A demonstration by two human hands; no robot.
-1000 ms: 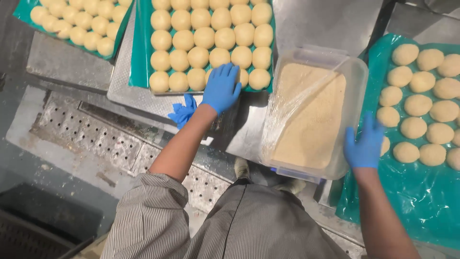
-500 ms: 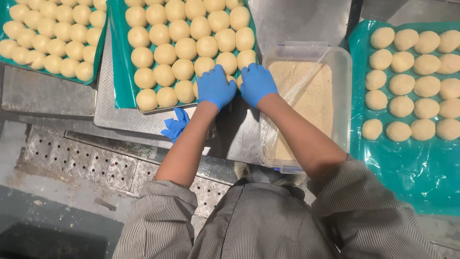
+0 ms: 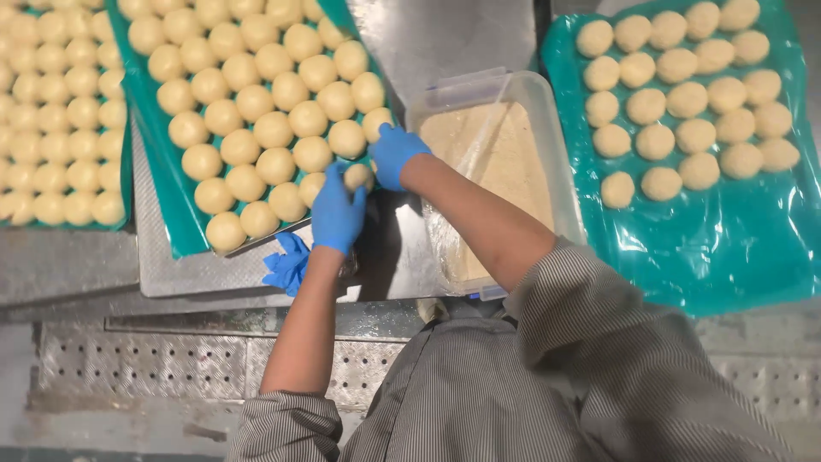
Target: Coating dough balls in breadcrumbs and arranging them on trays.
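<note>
Blue-gloved hands — left (image 3: pixel 338 214), right (image 3: pixel 395 156) — cup one dough ball (image 3: pixel 357 176) beside the crumb tub (image 3: pixel 500 171).

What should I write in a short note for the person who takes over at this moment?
Left hand: gloved, cupped around one dough ball at the near corner of the middle tray.
Right hand: gloved, touching the same ball from the other side.
Clear tub of crumbs sits just right of the hands.
Done: coated balls lie in rows on the right green sheet.
Left: many plain balls on the middle tray.
</note>
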